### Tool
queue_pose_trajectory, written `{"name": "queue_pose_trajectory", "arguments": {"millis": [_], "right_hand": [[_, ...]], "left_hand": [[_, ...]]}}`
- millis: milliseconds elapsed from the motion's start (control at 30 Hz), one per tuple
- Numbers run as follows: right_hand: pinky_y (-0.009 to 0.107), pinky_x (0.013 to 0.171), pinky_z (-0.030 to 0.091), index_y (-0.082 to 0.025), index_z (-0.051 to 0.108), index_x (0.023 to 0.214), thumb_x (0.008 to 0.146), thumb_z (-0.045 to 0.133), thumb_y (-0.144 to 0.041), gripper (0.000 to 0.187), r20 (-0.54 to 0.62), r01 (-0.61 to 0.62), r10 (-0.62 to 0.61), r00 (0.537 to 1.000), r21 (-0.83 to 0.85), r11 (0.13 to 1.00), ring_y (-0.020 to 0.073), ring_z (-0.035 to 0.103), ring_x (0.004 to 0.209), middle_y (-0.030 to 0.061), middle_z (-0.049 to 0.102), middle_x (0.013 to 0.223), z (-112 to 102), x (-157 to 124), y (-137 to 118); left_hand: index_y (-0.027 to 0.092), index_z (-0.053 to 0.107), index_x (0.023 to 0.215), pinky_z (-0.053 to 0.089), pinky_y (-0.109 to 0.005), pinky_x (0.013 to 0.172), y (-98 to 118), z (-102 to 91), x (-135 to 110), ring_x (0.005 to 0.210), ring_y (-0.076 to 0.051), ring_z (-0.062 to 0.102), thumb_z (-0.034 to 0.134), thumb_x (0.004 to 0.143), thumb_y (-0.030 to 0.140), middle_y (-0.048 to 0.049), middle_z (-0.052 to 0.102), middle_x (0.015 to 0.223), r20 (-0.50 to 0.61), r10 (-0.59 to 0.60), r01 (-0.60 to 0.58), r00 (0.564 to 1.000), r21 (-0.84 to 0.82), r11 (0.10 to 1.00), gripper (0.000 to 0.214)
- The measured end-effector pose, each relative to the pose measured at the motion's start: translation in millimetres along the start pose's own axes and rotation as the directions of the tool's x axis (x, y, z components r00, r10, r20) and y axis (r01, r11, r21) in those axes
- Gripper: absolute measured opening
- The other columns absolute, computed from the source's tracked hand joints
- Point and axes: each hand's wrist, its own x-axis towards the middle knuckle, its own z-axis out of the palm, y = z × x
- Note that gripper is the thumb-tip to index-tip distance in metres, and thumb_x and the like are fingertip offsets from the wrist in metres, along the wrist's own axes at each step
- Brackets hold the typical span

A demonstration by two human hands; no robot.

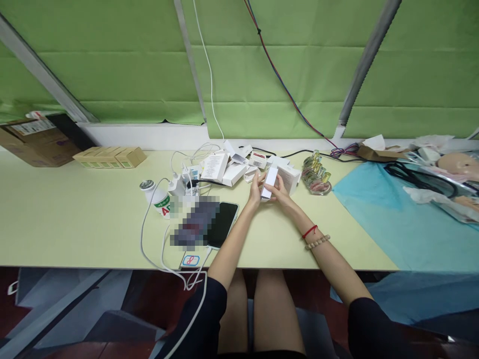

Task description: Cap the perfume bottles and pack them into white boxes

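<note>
A small white carton (269, 182) is held between both hands, tilted over the table. My left hand (255, 191) grips its left side, and my right hand (280, 191) has its fingers on the right side. Just behind lies a heap of white paper boxes, among them a printed box (214, 167) and another white box (234, 174). A larger white box (289, 175) stands right behind my right hand. To the right of it, several glass bottles with gold-coloured tops (319, 185) are lined up close together.
Left of my hands are a phone (222, 224), a blurred-out patch, a white bottle (161, 202) and white charging cables. Several tan boxes (108, 157) and a cardboard carton (41, 142) sit far left. A blue sheet (377, 204) with black cables and a mannequin head (458, 164) covers the right.
</note>
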Motion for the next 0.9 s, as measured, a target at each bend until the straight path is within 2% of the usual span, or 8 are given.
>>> {"name": "queue_pose_trajectory", "arguments": {"millis": [100, 233, 333, 433, 567, 700, 800, 900], "right_hand": [[0.035, 0.069, 0.059, -0.034, 0.023, 0.139, 0.059, 0.075, -0.043, 0.096, -0.037, 0.006, -0.005, 0.999, 0.031, 1.0, 0.0237, 0.062, 0.1, 0.0042, 0.059, 0.117, 0.8, 0.6, -0.2], [0.036, 0.067, 0.06, -0.033, 0.018, 0.137, 0.062, 0.072, -0.049, 0.094, -0.019, -0.031, 0.034, 0.999, 0.114, 0.993, 0.0228, 0.062, 0.097, 0.0051, 0.058, 0.116, 2.0, 1.4, 2.0], [0.037, 0.064, 0.059, -0.032, 0.02, 0.134, 0.064, 0.07, -0.053, 0.088, 0.106, -0.09, 0.075, 0.992, 0.151, 0.984, 0.0226, 0.063, 0.093, 0.0047, 0.059, 0.112, 3.7, -0.6, 3.5], [0.037, 0.061, 0.06, -0.032, 0.02, 0.133, 0.064, 0.07, -0.051, 0.087, 0.166, -0.119, 0.096, 0.982, 0.135, 0.984, 0.0223, 0.065, 0.089, 0.0035, 0.059, 0.111, 5.5, -3.7, 2.7], [0.037, 0.058, 0.061, -0.032, 0.021, 0.13, 0.062, 0.07, -0.043, 0.085, 0.071, -0.128, 0.12, 0.99, 0.122, 0.984, 0.0226, 0.065, 0.09, 0.0031, 0.056, 0.115, 7.7, -3.9, 1.4], [0.037, 0.054, 0.062, -0.031, 0.023, 0.126, 0.06, 0.072, -0.036, 0.082, -0.064, -0.107, 0.115, 0.991, 0.122, 0.987, 0.0236, 0.064, 0.095, 0.0055, 0.049, 0.125, 8.6, -0.9, 2.5], [0.038, 0.053, 0.062, -0.031, 0.025, 0.123, 0.058, 0.073, -0.034, 0.08, -0.063, -0.1, 0.107, 0.992, 0.096, 0.99, 0.024, 0.063, 0.096, 0.0052, 0.051, 0.123, 8.6, -0.8, 2.3], [0.037, 0.051, 0.062, -0.03, 0.026, 0.12, 0.058, 0.074, -0.036, 0.079, -0.056, -0.088, 0.093, 0.994, 0.084, 0.993, 0.024, 0.064, 0.095, 0.0047, 0.053, 0.119, 8.7, -2.3, 1.0]], "left_hand": [[0.018, 0.068, 0.105, 0.042, -0.039, 0.096, 2.7, -4.9, -2.9, 0.119, -0.024, 0.052, 0.016, 0.089, 0.05, -0.008, 0.062, 0.122, -0.006, 0.185, -0.182, 0.983, 0.139, 0.973, 0.063], [0.021, 0.069, 0.096, 0.042, -0.039, 0.095, 5.1, -7.2, -9.1, 0.115, -0.023, 0.053, 0.026, 0.087, 0.048, -0.0094, 0.061, 0.117, 0.052, 0.568, -0.549, 0.821, 0.342, 0.763, 0.052], [0.018, 0.07, 0.085, 0.045, -0.037, 0.09, 5.3, -3.4, -15.5, 0.102, -0.022, 0.058, 0.035, 0.085, 0.05, -0.0105, 0.061, 0.1, 0.08, 0.678, -0.625, 0.731, 0.476, 0.618, 0.047], [0.018, 0.068, 0.078, 0.047, -0.035, 0.085, 5.9, 0.6, -21.0, 0.095, -0.021, 0.059, 0.034, 0.087, 0.047, -0.0094, 0.059, 0.092, 0.051, 0.716, -0.621, 0.697, 0.542, 0.566, 0.046], [0.019, 0.067, 0.075, 0.043, -0.035, 0.089, 11.9, 0.8, -24.3, 0.097, -0.021, 0.058, 0.033, 0.089, 0.036, -0.0082, 0.059, 0.093, 0.038, 0.693, -0.561, 0.72, 0.62, 0.549, 0.041], [0.022, 0.066, 0.091, 0.029, -0.035, 0.105, 22.9, -5.7, -21.0, 0.116, -0.021, 0.05, 0.034, 0.09, 0.028, -0.0072, 0.059, 0.11, -0.023, 0.646, -0.397, 0.763, 0.772, 0.497, 0.033], [0.023, 0.063, 0.104, 0.024, -0.037, 0.109, 29.1, -13.6, -13.7, 0.13, -0.023, 0.036, 0.042, 0.087, 0.028, -0.0082, 0.048, 0.13, -0.278, 0.569, -0.117, 0.774, 0.82, 0.56, 0.027], [0.022, 0.054, 0.119, 0.025, -0.041, 0.108, 32.6, -21.5, -6.2, 0.134, -0.029, 0.028, 0.054, 0.079, 0.03, -0.0112, 0.032, 0.141, -0.538, 0.416, 0.166, 0.733, 0.734, 0.658, 0.04]]}}
